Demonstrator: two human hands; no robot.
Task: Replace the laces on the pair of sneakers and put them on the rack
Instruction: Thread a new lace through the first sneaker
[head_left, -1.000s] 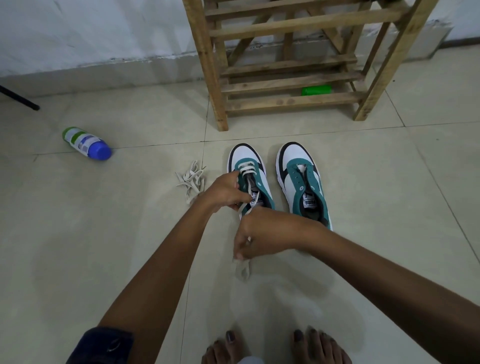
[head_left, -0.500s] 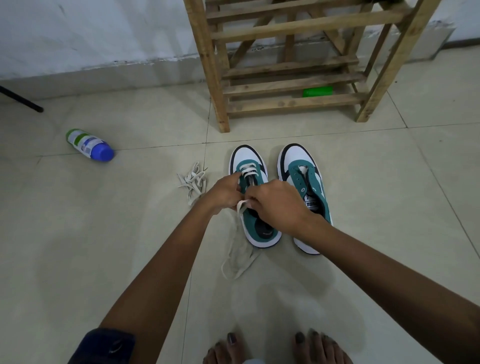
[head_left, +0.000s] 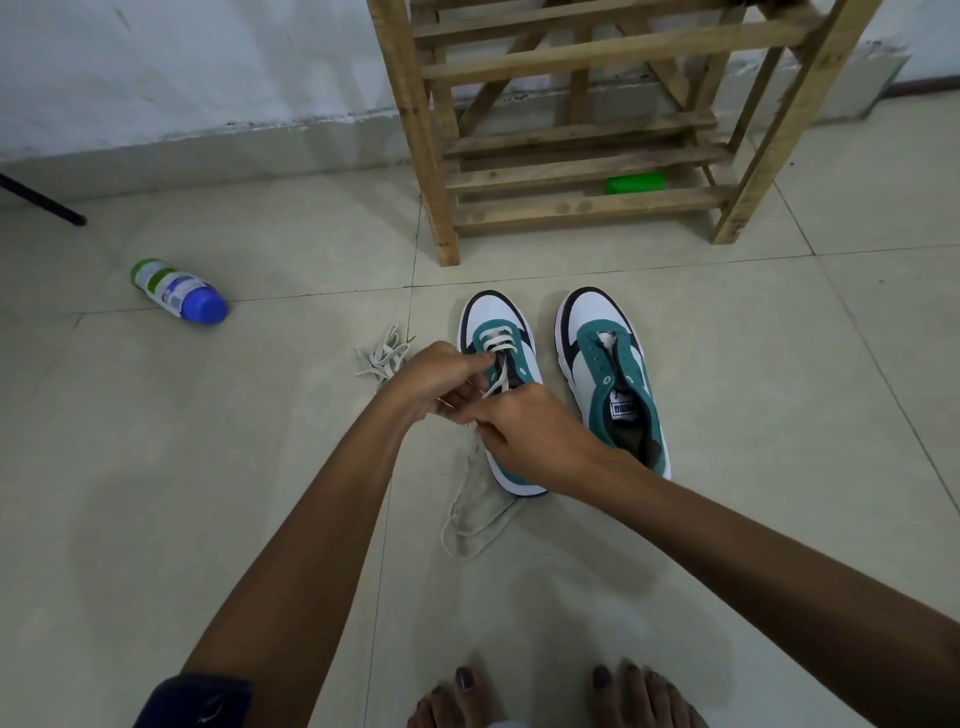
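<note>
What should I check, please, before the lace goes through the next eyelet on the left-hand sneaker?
1. Both hands have the lace: ok; left hand and right hand pinch the white lace over the left-hand sneaker.
2. Lower rows threaded: ok, crossings show near the toe.
3. Lace tip ready: cannot tell, the fingers hide it.
4. Slack free: ok, the loose lace tail lies untangled on the floor.
5. Right-hand sneaker laced: not ok, its eyelets are bare.
6. Spare lace at hand: ok, a lace bundle lies just left of the sneakers.
</note>
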